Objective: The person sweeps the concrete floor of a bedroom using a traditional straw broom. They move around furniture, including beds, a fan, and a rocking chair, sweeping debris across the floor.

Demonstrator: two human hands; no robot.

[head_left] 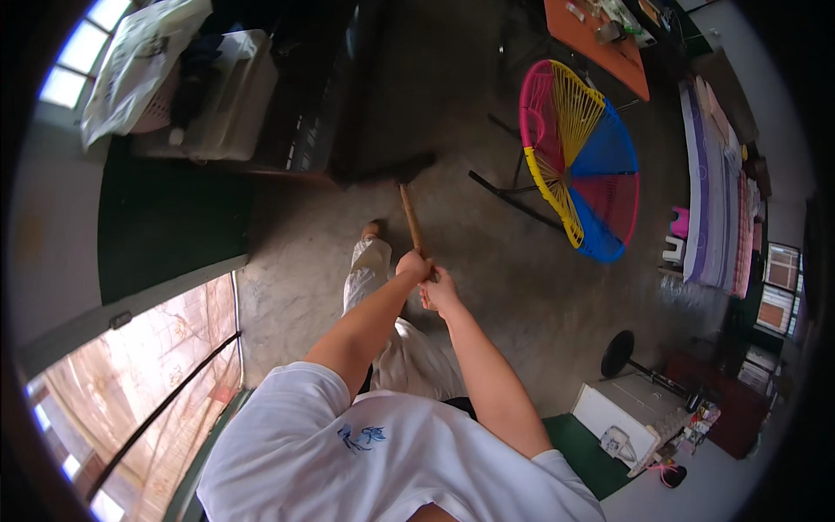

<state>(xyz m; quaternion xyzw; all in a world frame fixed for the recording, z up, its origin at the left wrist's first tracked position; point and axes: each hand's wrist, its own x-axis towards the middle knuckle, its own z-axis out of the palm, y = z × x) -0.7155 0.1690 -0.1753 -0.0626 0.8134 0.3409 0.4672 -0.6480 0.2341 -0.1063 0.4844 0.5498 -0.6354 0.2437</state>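
We are gripping the broom (409, 204) with both hands: our left hand (413, 265) is closing around the wooden handle higher up, and our right hand (439, 290) is clenching it just below, the two hands nearly touching. In the head view, the handle is running away from us toward the dark broom head, which is resting on the grey floor (487, 261) beside the base of a dark cabinet (304, 96). Our foot (371, 230) is showing just left of the handle, under a pale trouser leg. To the right, well apart from the broom, a round chair (578, 161) strung in pink, yellow, blue and red is standing on black legs. An orange table (600, 48) is sitting beyond it, and a black fan base (618, 352) is lying nearer to us on the right.
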